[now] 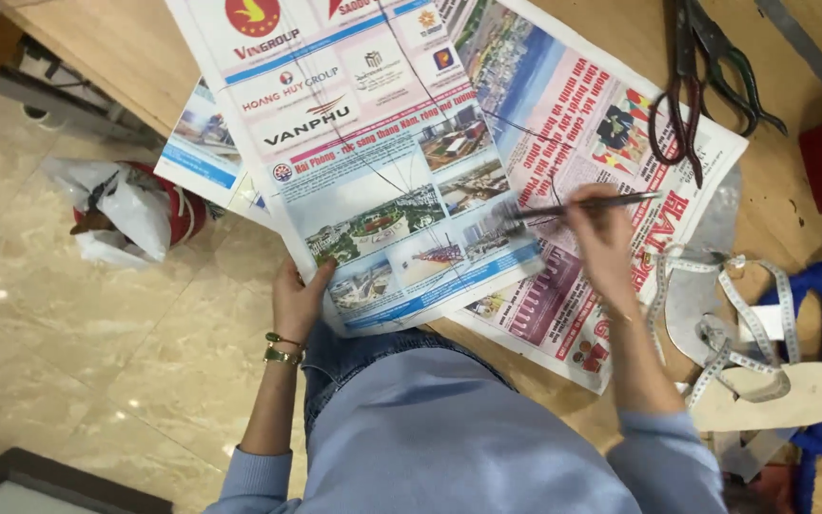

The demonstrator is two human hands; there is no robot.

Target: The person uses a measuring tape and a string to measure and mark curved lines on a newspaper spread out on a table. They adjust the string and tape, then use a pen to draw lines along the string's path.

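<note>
On the floor at the left lies a white plastic bag [130, 214]; the left hand [299, 300] grips the newspaper sheet [373, 162] by its lower edge, the right hand [601, 238] has fingers clenched around a pen [587, 205], scissors [701, 81] rest on the tabletop [97, 57]

Setting: I appear to be in a tailoring or pattern-making workshop. Wooden worktable [97, 57] over polished tile floor [97, 333]. Large shears [706, 71] at 1 o'clock, cloth measuring tape [744, 314] at 4 o'clock, and newspaper sheets [382, 143] marked with ruled lines at 12 o'clock.
</note>
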